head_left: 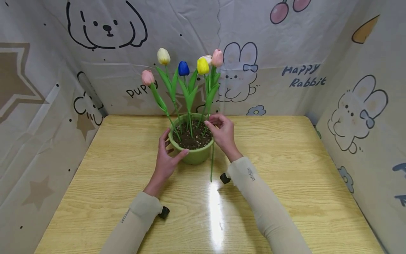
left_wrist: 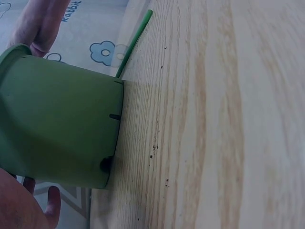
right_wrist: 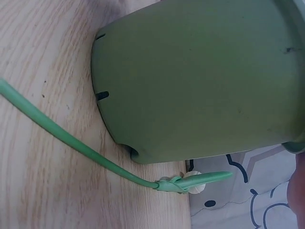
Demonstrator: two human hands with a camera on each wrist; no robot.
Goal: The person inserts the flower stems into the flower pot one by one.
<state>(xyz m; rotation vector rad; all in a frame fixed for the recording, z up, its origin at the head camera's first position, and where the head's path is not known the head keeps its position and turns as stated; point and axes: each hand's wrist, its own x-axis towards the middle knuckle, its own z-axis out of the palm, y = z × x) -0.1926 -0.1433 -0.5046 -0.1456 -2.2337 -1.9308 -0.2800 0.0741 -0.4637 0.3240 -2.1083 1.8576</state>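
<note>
A green flowerpot (head_left: 196, 157) filled with dark soil (head_left: 191, 141) stands on the table. Artificial tulips rise from it: cream, blue (head_left: 183, 68), yellow (head_left: 203, 66), pink (head_left: 147, 77) and a whitish one partly covered. My left hand (head_left: 166, 155) holds the pot's left side, thumb at the front rim. At the right rim, my right hand (head_left: 223, 132) pinches a tulip stem; which bloom it bears is hard to tell. Beside the pot lies another green stem (head_left: 211, 164); the right wrist view shows its leaf (right_wrist: 205, 179) and a whitish bloom (right_wrist: 196, 186).
The pot stands on a light wooden table (head_left: 120, 176). Printed cloth (head_left: 190, 21) with cartoon animals hangs behind and at both sides. Soil crumbs (left_wrist: 155, 148) are scattered near the pot. Each sleeve carries a small black device (head_left: 164, 212) at the cuff.
</note>
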